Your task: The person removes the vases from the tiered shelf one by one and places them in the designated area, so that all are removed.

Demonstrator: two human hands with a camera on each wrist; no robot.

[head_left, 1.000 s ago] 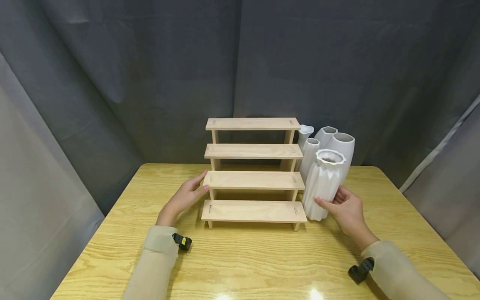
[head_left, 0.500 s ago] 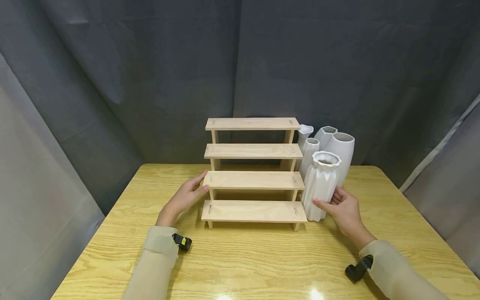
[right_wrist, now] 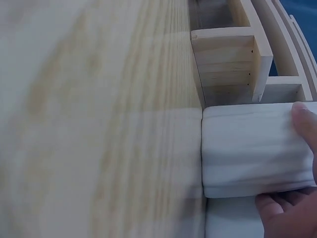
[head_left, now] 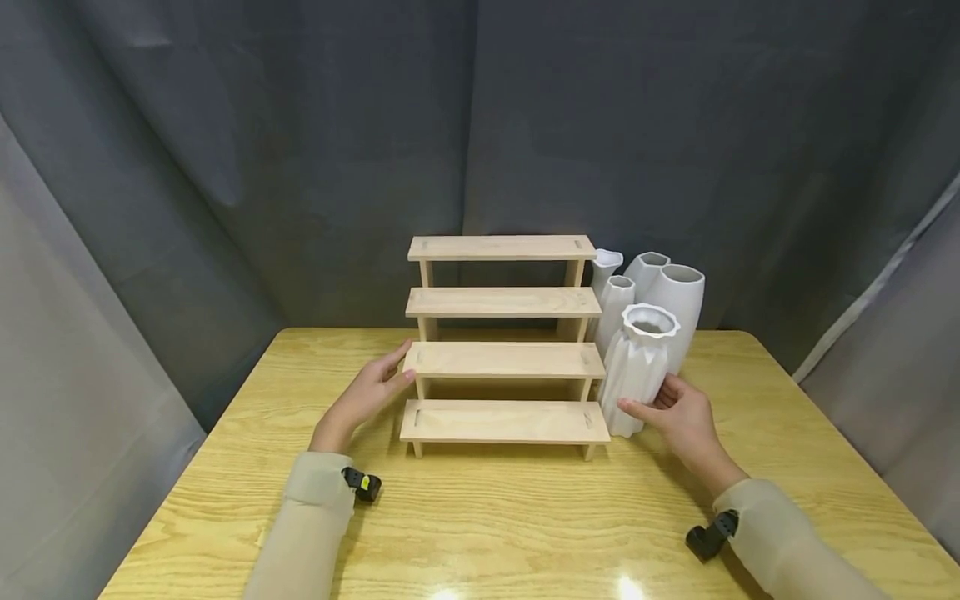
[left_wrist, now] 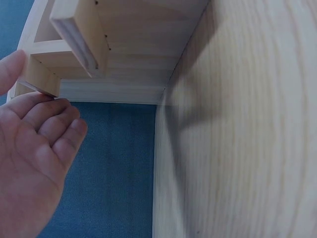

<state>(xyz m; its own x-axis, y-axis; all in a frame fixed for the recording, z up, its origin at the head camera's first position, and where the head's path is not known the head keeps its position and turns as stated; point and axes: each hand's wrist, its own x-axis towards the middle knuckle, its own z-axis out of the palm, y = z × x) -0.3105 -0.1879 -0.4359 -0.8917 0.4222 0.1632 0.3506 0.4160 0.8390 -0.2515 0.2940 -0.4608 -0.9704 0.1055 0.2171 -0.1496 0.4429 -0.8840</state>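
Observation:
A four-step wooden display stand [head_left: 504, 421] stands on the table, its steps rising toward the back. At its left side my left hand [head_left: 367, 396] holds the end of the second step from the bottom, thumb in front and fingers behind; the left wrist view shows these fingers [left_wrist: 52, 119] bent against the wood. My right hand [head_left: 684, 421] grips a white pleated vase [head_left: 636, 367] low down, thumb on the near side. In the right wrist view the vase [right_wrist: 252, 148] has its base on the tabletop, close beside the stand.
Behind the held vase several other white vases [head_left: 678, 300] crowd together at the stand's right. The wooden table [head_left: 480, 517] reaches back to a dark grey curtain [head_left: 337, 167]. Lighter cloth [head_left: 75, 375] hangs at the left.
My right hand has shifted the pleated vase slightly left, closer to the stand and the vases behind. The left hand keeps its place on the step.

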